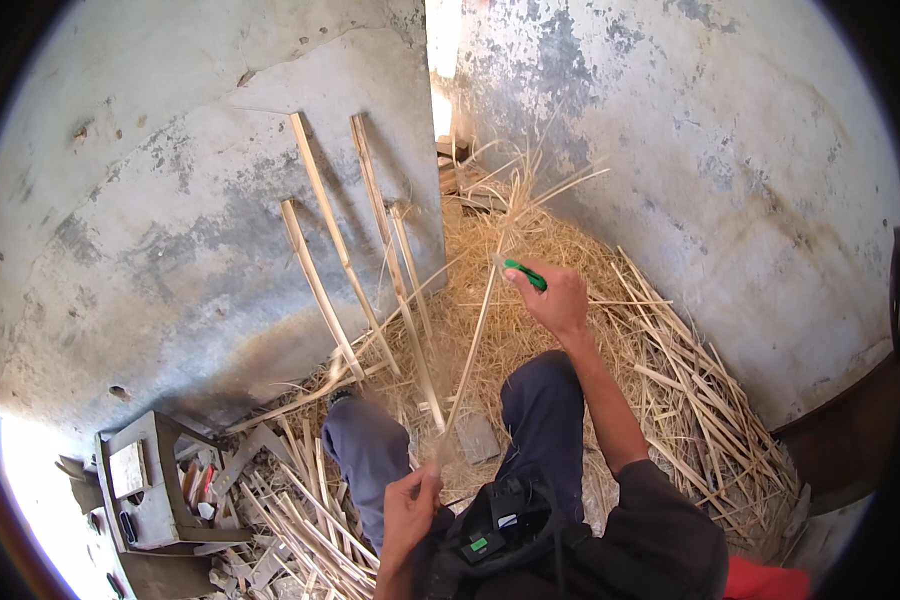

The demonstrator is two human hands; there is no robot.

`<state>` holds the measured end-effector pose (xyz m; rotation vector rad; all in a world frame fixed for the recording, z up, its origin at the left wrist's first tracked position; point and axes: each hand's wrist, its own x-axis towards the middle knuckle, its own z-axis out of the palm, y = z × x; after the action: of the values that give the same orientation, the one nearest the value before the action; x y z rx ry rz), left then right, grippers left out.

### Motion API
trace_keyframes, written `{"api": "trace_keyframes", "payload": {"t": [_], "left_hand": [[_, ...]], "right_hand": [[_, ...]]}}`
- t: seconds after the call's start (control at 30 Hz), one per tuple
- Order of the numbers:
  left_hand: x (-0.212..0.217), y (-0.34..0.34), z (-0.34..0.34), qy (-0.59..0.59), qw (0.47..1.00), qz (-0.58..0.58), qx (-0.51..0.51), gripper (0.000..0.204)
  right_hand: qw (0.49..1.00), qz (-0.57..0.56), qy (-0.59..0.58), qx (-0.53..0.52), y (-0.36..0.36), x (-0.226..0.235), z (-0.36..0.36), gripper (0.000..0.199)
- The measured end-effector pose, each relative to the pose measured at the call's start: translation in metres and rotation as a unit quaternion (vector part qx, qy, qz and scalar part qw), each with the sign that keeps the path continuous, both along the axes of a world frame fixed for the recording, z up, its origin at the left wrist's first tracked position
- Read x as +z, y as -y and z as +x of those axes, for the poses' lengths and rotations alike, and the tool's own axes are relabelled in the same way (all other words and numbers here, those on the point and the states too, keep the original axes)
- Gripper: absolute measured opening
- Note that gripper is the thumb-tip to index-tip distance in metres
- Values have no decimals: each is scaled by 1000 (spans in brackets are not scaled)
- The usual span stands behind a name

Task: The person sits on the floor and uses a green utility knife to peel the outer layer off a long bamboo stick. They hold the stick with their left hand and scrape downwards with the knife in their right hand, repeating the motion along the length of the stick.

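Note:
My right hand [560, 300], arm stretched forward, is closed around a green-handled tool [526, 275], likely a knife; its blade cannot be made out. It meets a long thin bamboo strip [478, 335] near the strip's far end. Curled shavings [518, 205] fan out around that far end. Close to my body, my left hand [410, 508] pinches the near end of the same strip, which slants up and away between my knees. Some blur lies over the strip near my left fingers.
Several split bamboo pieces [335, 245] lean on the left wall. A heap of shavings [570, 250] fills the corner ahead. Bamboo sticks [705, 410] lie piled at right, and more strips [300, 500] at lower left beside a grey wooden box [160, 490] holding odds and ends.

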<state>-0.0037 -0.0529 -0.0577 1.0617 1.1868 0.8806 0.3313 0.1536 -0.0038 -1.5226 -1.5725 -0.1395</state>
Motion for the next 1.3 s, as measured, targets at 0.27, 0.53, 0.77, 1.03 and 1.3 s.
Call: {"api": "trace_keyframes", "payload": {"t": [0.27, 0.53, 0.77, 1.03, 1.3], "left_hand": [[-3, -2, -15, 16, 999, -39, 1, 35], [-15, -39, -8, -102, 980, 130, 111, 35], [16, -60, 11, -130, 959, 220, 123, 37], [41, -46, 31, -105, 963, 228, 98, 37], [53, -36, 37, -119, 957, 246, 92, 33]], "right_hand": [[994, -99, -51, -13, -27, 5, 24, 38], [995, -84, -56, 21, 23, -1, -27, 42], [965, -64, -111, 228, 61, -38, -61, 34], [944, -16, -92, 317, 68, -54, -74, 33], [937, 11, -91, 336, 76, -52, -77, 32]]}}
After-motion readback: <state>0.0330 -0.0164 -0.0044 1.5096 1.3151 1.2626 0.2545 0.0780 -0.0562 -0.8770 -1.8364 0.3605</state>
